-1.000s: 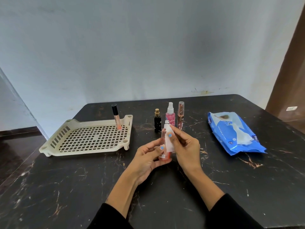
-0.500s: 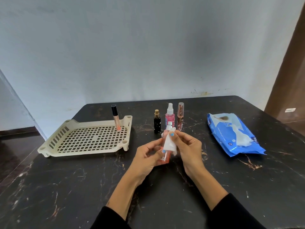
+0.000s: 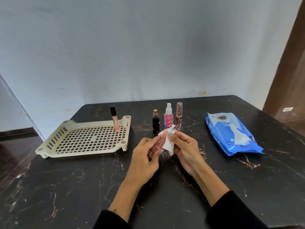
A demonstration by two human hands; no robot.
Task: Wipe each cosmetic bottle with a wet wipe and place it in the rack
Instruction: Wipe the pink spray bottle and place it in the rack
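Far left on the black marble table [image 3: 66, 187]: cream slotted rack [image 3: 54, 142], one lip-gloss tube [image 3: 114, 118] upright in its back right corner, rest of the grid bare. Right of the rack, three bottles stand waiting in a tight row: black bottle with gold cap [image 3: 155, 122], pink spray bottle [image 3: 168, 117], slim clear-capped bottle [image 3: 179, 115]. Just in front of them, mid-table and held off the surface, is the bottle in hand [image 3: 156, 143]: small, reddish, silver cap pointing up and away. Left hand [image 3: 145, 156] has fingers curled round its lower body; right hand [image 3: 184, 147] pinches a white wet wipe [image 3: 168, 144] against the upper body, thumb near the cap. Judgement: wiping step under way, second of five items. Bottle looks light and rigid, likely glass or hard plastic, so it's slick once wet and won't forgive a drop on stone. Hold by the body, low, not the cap, which may pull off. Narrow base, so it'll tip easily on the grid; set it down straight. Far right: blue wipes pack [image 3: 231, 134] lying flat, flap area facing up.
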